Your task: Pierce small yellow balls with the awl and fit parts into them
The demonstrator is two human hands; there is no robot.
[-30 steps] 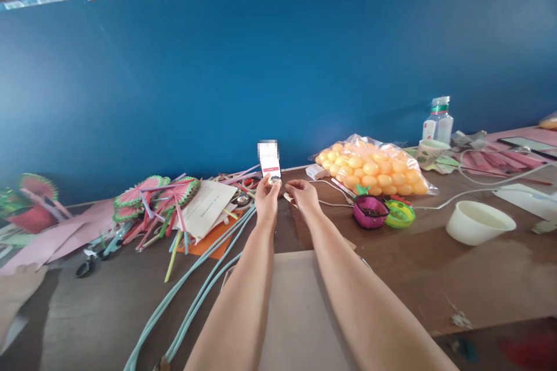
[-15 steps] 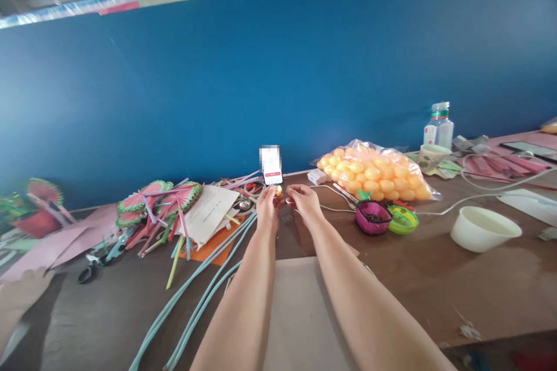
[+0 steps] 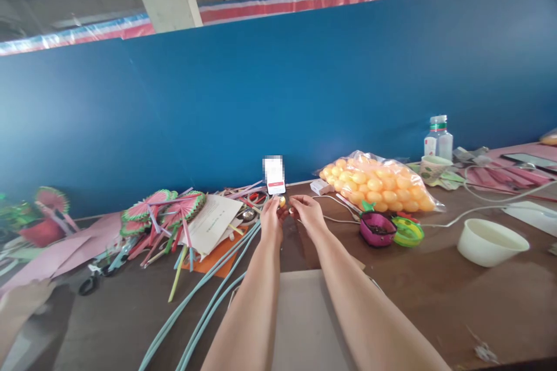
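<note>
At the table's middle, my left hand [image 3: 270, 220] is closed around a small yellow-orange ball [image 3: 282, 202], which shows at the fingertips. Close beside it on the right, my right hand [image 3: 306, 212] is held in a pinch; whatever lies between its fingers is too small to make out. A gap separates the two hands. Just behind them a lit phone [image 3: 275, 185] stands upright. Further right rests a clear bag of orange balls [image 3: 378, 182], with a purple basket [image 3: 375, 231] and a yellow-green basket [image 3: 409, 233] in front of it.
Left lie pink-green paper fans [image 3: 150, 208], printed paper [image 3: 213, 220], blue tubes [image 3: 209, 284] and black-handled scissors [image 3: 89, 285]. Another person's blurred hand [image 3: 28, 301] is at the far left. Right are a white bowl [image 3: 491, 243], bottles [image 3: 439, 139] and a white cable [image 3: 452, 220].
The camera view has tilted upward, so everything sits lower in the picture. Both hands keep nearly the same pose near each other, the ball still in the left one.
</note>
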